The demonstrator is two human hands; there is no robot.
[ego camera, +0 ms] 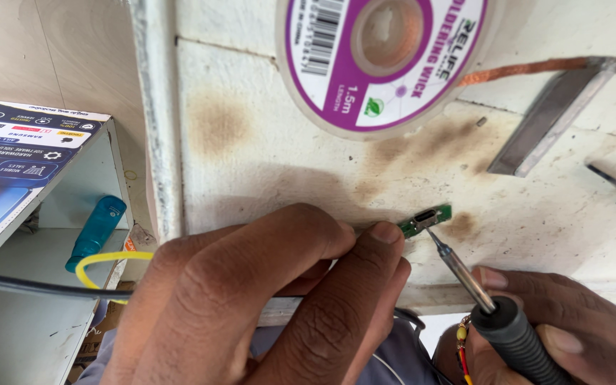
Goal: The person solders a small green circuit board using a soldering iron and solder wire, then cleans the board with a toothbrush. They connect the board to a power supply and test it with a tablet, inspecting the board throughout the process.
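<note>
Nearest, right hand wrapped around soldering iron, tip touching small green circuit board pinched by left hand at near bench edge; soldering apparently mid-way, with wick spool lying unused farther back, copper braid trailing right.

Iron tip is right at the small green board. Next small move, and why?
Probably ease the soldering iron's metal tip onto the connector end of the small green circuit board. The left hand pins the board against the stained white bench, and the right hand holds the iron, its tip at the board's edge.
</note>
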